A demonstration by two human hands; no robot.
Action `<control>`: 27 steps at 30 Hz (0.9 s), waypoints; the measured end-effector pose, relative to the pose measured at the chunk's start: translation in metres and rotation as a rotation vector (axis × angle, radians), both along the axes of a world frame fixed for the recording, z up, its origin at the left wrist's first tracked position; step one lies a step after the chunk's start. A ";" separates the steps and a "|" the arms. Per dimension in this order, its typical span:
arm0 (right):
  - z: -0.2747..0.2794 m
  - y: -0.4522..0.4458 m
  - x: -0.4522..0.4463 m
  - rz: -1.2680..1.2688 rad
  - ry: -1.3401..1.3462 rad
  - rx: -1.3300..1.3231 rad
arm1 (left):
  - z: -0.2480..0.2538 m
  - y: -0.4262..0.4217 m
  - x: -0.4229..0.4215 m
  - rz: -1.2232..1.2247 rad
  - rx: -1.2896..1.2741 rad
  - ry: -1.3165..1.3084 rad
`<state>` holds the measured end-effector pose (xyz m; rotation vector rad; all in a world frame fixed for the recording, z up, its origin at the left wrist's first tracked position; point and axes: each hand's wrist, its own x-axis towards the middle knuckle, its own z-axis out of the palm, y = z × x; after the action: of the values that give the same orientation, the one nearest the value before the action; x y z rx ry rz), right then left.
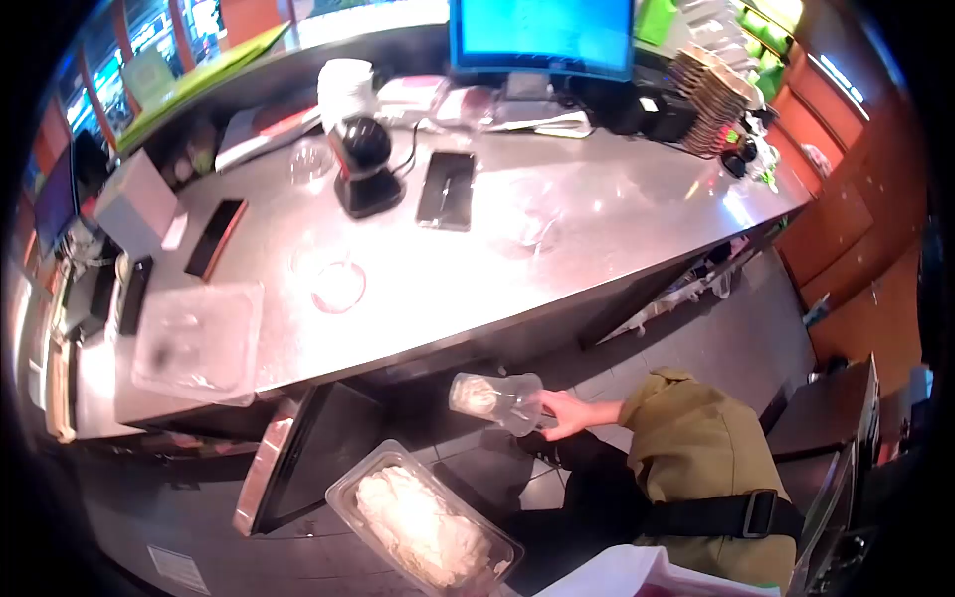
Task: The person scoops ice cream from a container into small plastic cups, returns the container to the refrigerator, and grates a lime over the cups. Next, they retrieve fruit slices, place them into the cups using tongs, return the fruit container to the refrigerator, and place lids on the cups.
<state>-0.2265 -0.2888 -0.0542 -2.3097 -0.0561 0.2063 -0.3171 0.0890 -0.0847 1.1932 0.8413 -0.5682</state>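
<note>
My right hand point(567, 413), below an olive sleeve, is closed around a clear plastic cup point(523, 403). The cup lies tilted on its side in the air, and a pale, creamy-looking mass point(478, 396) shows at its far end. Below and to the left of it is a clear rectangular tub point(343, 488) holding a large heap of soft white food point(413, 517); its exact kind I cannot make out. What supports the tub is hidden. My left hand does not show anywhere.
A steel counter point(428, 289) bears a transparent lid point(199, 343), a clear round lid point(338, 286), a black scanner on a stand point(364, 164), a dark phone-like device point(447, 191) and a monitor point(542, 35). Beneath stands an open dark cabinet door point(318, 448).
</note>
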 end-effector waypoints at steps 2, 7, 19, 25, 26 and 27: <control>0.054 -0.009 -0.024 -0.073 -0.302 -0.012 | 0.031 0.004 0.010 -0.126 0.003 0.009; 0.190 -0.028 -0.109 -0.523 -0.106 0.158 | 0.138 0.042 0.020 -0.558 0.092 0.012; 0.275 -0.187 -0.216 -1.101 -0.504 0.259 | 0.319 -0.230 0.110 -0.651 -0.215 -0.335; 0.287 -0.272 -0.252 -1.161 -0.528 0.237 | 0.297 -0.405 0.121 -0.671 -0.264 -0.307; 0.283 -0.284 -0.255 -1.129 -0.578 0.248 | 0.298 -0.426 0.122 -0.679 -0.245 -0.290; 0.286 -0.293 -0.256 -1.121 -0.573 0.252 | 0.298 -0.446 0.123 -0.688 -0.225 -0.271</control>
<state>-0.4823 -0.5819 0.2323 -1.7634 0.8432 -0.9582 -0.1942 -0.3568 0.2133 1.3043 0.1101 -1.0002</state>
